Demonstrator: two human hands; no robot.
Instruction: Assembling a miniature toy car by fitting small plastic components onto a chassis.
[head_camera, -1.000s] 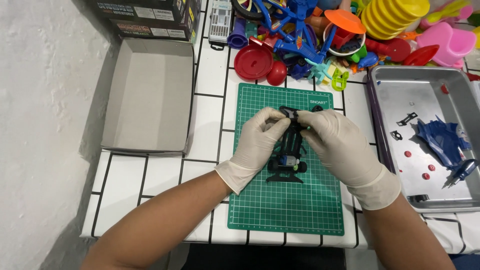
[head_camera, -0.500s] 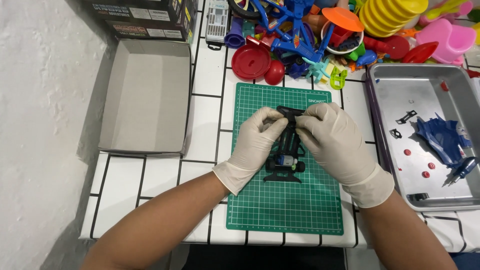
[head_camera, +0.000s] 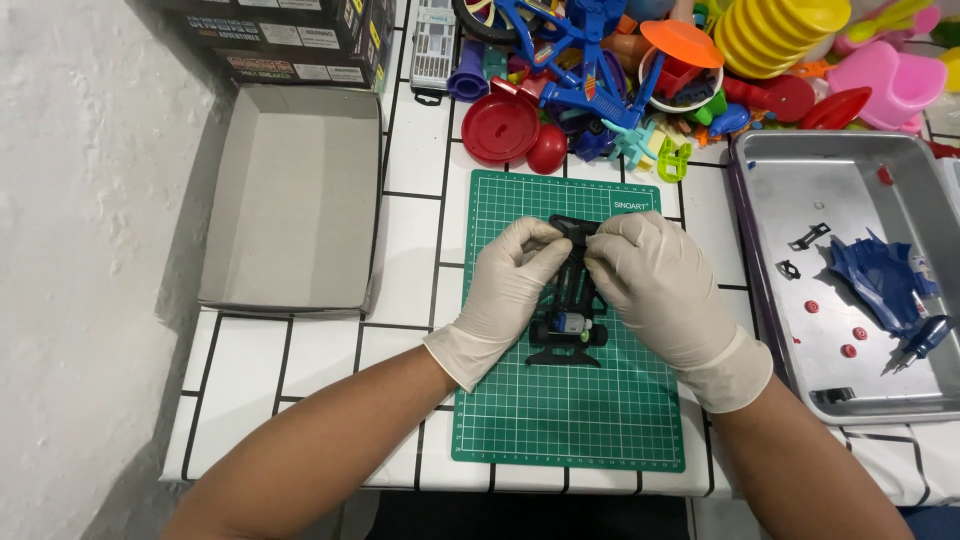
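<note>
A small black toy car chassis (head_camera: 568, 322) with a silver motor lies lengthwise on the green cutting mat (head_camera: 570, 430). Both hands wear pale latex gloves. My left hand (head_camera: 505, 285) pinches the chassis's far end from the left. My right hand (head_camera: 655, 285) pinches the same end from the right, fingertips almost meeting the left ones. The front part of the chassis is hidden under the fingers.
A metal tray (head_camera: 790, 180) on the right holds a blue car body shell (head_camera: 880, 275), small red parts, black clips and a screwdriver (head_camera: 918, 340). An open grey cardboard box (head_camera: 295, 195) sits left. A heap of colourful plastic toys (head_camera: 640, 70) lines the back.
Both hands stay on the far end of the chassis; the fingers have shifted only slightly. The chassis has not moved on the mat.
</note>
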